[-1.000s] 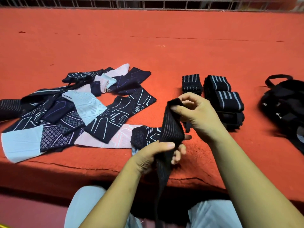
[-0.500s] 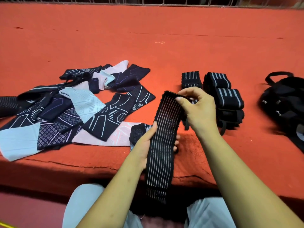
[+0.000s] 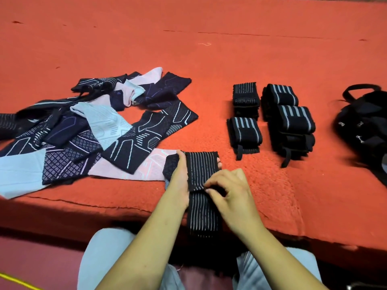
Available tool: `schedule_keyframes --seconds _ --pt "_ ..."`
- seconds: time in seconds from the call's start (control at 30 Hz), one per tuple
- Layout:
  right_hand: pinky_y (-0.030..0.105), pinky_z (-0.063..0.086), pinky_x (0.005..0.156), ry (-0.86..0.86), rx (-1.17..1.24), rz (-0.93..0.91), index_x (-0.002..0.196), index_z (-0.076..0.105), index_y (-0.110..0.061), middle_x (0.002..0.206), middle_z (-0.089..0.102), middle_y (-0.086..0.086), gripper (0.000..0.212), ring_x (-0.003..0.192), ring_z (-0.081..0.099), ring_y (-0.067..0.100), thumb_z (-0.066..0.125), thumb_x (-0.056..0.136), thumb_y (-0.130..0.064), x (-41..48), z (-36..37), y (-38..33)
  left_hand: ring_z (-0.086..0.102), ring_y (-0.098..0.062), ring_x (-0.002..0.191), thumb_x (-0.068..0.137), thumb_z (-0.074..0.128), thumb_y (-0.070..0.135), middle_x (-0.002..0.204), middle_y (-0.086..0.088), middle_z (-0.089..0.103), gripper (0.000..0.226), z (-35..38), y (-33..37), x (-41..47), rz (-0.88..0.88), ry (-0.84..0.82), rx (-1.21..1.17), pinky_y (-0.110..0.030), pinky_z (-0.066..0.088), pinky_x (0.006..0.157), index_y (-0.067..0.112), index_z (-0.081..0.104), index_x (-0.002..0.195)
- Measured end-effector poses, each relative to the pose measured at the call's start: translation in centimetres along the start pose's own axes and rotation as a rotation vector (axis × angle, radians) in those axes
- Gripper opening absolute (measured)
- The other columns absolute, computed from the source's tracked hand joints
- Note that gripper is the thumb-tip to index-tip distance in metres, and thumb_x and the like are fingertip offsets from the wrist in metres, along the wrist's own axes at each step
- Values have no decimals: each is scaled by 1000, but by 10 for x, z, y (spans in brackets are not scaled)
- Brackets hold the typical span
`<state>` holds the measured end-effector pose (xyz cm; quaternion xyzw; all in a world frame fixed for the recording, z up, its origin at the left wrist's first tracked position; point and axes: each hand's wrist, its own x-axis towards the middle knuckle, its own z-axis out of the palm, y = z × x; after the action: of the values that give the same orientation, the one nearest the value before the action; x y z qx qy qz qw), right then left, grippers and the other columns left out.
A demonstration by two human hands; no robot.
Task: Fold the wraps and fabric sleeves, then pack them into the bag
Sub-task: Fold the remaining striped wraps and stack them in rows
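Black elastic wrap with thin white lengthwise stripes (image 3: 202, 185): it lies at the near edge of the red felt-covered surface (image 3: 209, 59). Its upper part is doubled back over itself and its lower part hangs off the edge towards the person's lap.

Left hand (image 3: 180, 178): set along the wrap's 9 o'clock side. The thumb is on top and the fingers pass beneath, with the fingertips (image 3: 218, 164) showing past the far side. It grips the folded part.

Right hand (image 3: 228, 191): at the wrap's 3 o'clock side, wrist raised and fingers curled. They pinch the wrap at the turned-back edge.

Finished black wrap bundles (image 3: 272, 120): five can be counted, grouped at 1 o'clock from the hands, apart from them. One has thin stripes and at least three have broad grey stripes. Two trail a strap end.

Heap of flat fabric sleeves (image 3: 100, 130): at 10 o'clock, in navy with pale line patterns, light blue and light pink. They overlap, so the count cannot be told. The nearest one touches the left hand.

Black soft bag with a loop handle (image 3: 364, 124): one, at 2 o'clock near the frame's edge.
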<state>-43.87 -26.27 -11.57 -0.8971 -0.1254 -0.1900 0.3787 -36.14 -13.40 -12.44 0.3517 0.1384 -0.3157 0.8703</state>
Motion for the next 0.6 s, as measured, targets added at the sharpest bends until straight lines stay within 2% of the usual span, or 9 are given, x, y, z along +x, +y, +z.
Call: schedule_keyframes --seconds 0.1,0.23,0.3,0.37,0.43,0.5,0.6 --pt "35 41 82 -21 -80 -29 90 70 -27 91 62 -15 15 85 44 15 77 80 -17 -5 4 1 67 -32 99 84 24 85 115 -25 66 106 -2 0 1 -18 -16 -14 -40 55 91 -7 62 122" --pt "41 45 79 -47 -164 -49 93 74 -26 92 59 -11 13 86 45 18 76 81 -20 -8 3 2 68 -31 94 81 26 87 109 -23 68 106 0 -1 0 -11 -38 13 -41 52 94 -5 65 116" --pt "42 46 80 -75 -201 -58 94 75 -28 95 55 -7 12 90 44 20 73 83 -24 -10 1 0 66 -29 87 78 33 87 104 -20 69 101 -1 -3 -3 2 -61 33 -38 56 86 -3 67 109" --pt "40 44 86 -98 -200 -66 92 75 -28 99 51 -5 11 95 44 20 68 83 -32 -9 -3 -3 65 -26 82 79 49 81 101 -18 67 88 -2 -4 -8 -5 -113 53 -37 57 80 0 66 110" --pt "29 38 93 -39 -116 -27 93 74 -28 101 50 -4 15 98 43 17 67 82 -36 0 -11 -5 67 -28 85 80 63 67 102 -18 66 71 -2 -6 -10 -10 -122 78 -40 55 86 2 67 111" --pt "18 33 94 36 -91 64 105 72 -27 103 51 -5 27 100 41 13 74 79 -32 17 -20 -2 68 -29 87 83 64 58 103 -19 69 59 -2 -7 -13 -3 -125 103 -43 53 90 5 71 108" --pt "26 33 98 -70 -167 237 127 63 -26 110 54 -4 60 106 41 16 84 72 -37 45 -31 6 70 -28 83 84 62 51 102 -18 70 54 -2 -10 -17 25 -147 93 -41 57 83 5 70 110"
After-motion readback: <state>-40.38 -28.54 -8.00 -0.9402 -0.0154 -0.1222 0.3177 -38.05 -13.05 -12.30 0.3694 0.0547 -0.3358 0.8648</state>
